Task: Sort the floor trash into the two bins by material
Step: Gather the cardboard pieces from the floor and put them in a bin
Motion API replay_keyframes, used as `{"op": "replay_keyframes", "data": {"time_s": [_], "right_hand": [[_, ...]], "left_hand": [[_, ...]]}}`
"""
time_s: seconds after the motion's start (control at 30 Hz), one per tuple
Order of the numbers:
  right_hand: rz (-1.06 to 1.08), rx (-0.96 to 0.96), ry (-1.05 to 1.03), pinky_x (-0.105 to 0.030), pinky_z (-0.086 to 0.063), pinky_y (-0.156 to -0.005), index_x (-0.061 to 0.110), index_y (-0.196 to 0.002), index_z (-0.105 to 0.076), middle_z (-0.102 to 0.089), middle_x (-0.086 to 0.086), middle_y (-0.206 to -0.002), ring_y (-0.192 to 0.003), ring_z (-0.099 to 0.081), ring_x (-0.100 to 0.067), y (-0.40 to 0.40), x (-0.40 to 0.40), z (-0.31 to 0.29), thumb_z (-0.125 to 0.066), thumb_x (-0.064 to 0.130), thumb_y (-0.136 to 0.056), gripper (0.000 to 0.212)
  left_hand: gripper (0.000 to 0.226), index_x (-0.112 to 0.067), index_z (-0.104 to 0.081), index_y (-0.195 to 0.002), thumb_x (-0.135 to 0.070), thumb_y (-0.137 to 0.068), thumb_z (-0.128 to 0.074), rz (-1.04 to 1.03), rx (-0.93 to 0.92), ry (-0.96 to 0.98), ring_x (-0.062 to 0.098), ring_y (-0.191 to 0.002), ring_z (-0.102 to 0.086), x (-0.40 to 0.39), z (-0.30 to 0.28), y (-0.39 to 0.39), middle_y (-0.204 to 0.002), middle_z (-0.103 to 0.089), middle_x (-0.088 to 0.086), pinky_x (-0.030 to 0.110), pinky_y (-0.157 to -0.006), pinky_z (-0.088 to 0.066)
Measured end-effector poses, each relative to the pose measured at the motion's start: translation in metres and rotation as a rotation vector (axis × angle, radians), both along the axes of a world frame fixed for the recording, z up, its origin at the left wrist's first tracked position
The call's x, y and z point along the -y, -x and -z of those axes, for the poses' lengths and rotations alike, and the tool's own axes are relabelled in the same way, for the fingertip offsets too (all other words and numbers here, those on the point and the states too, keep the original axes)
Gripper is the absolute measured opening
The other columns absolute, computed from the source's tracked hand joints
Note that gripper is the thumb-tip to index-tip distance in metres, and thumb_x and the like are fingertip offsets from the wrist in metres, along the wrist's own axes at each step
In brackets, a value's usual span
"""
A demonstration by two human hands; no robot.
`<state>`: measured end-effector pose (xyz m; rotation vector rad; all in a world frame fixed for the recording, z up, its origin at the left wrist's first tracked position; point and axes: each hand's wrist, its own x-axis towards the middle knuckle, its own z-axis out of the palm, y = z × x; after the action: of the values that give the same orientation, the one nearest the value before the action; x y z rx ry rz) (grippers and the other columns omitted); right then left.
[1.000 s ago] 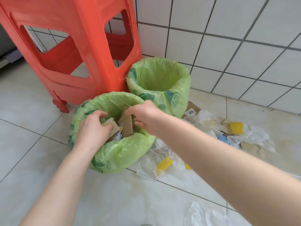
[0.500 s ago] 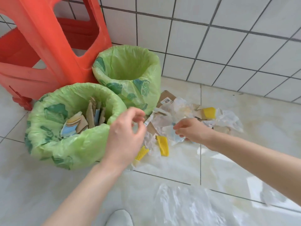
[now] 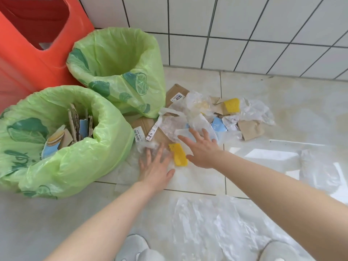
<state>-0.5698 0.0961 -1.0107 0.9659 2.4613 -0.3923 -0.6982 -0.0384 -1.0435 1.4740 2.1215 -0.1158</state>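
from the head view, looking down at the floor [image 3: 282, 102], two bins lined with green bags stand at the left against an orange stool [image 3: 28, 59]. the near bin [image 3: 105, 147] already holds cardboard scraps [image 3: 75, 125] standing on edge, with some printed card, so it reads as the paper-and-card bin; the far bin [image 3: 116, 87] shows no contents from this angle, probably reserved for plastic.

the trash pile [image 3: 197, 113] lies just right of the bins, near the tiled wall: brown cardboard pieces with barcode labels, crumpled clear plastic film, a blue card scrap and two yellow pieces. it sits close to the bins, which keeps every transfer short.

the left hand [image 3: 154, 166] is spread flat, fingers splayed, palm down on clear film beside the near bin; it grips nothing and seems to be pinning or gathering the film. the right hand [image 3: 201, 147] is also wide open and empty, fingers stretched over the plastic and cardboard in the middle of the pile, just right of the nearer yellow piece [image 3: 178, 154]. both look set to pick the next item.

a large clear plastic sheet [image 3: 216, 223] lies across the near floor, unsorted, with two pale slippers at the bottom edge. much of the sorting remains.
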Motion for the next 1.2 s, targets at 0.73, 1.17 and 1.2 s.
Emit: {"op": "replay_keyframes", "data": {"time_s": [0.73, 1.17, 1.2], "right_hand": [[0.353, 0.382, 0.165, -0.046, -0.038, -0.096, 0.044, -0.145, -0.003, -0.018, -0.007, -0.154, -0.124, -0.04, -0.036, -0.107, 0.074, -0.012, -0.042, 0.044, -0.093, 0.066], [-0.507, 0.002, -0.084, -0.044, -0.038, -0.097, 0.023, -0.142, -0.024, -0.026, -0.008, -0.147, -0.134, -0.025, -0.041, -0.02, 0.06, 0.006, -0.06, 0.011, -0.084, 0.07], [-0.526, 0.023, -0.097, -0.047, -0.036, -0.1, 0.028, -0.144, -0.018, -0.017, -0.006, -0.152, -0.138, -0.017, -0.043, -0.016, 0.057, 0.012, -0.062, 0.017, -0.084, 0.075]], "left_hand": [[0.064, -0.037, -0.013, -0.148, -0.032, -0.093, -0.044, 0.257, 0.308, 0.193, 0.027, -0.147, 0.006, 0.079, -0.03, -0.079, -0.155, 0.021, -0.021, 0.048, -0.114, -0.024], [0.054, -0.013, -0.04, -0.137, -0.019, -0.085, -0.055, -0.338, -0.055, -0.273, 0.037, -0.13, -0.032, -0.009, -0.027, 0.023, -0.148, -0.032, 0.011, 0.044, -0.105, -0.032], [0.059, -0.017, -0.034, -0.142, -0.023, -0.087, -0.054, -0.3, -0.081, -0.213, 0.04, -0.134, -0.026, -0.013, -0.023, 0.026, -0.154, -0.022, 0.011, 0.046, -0.107, -0.029]]}}
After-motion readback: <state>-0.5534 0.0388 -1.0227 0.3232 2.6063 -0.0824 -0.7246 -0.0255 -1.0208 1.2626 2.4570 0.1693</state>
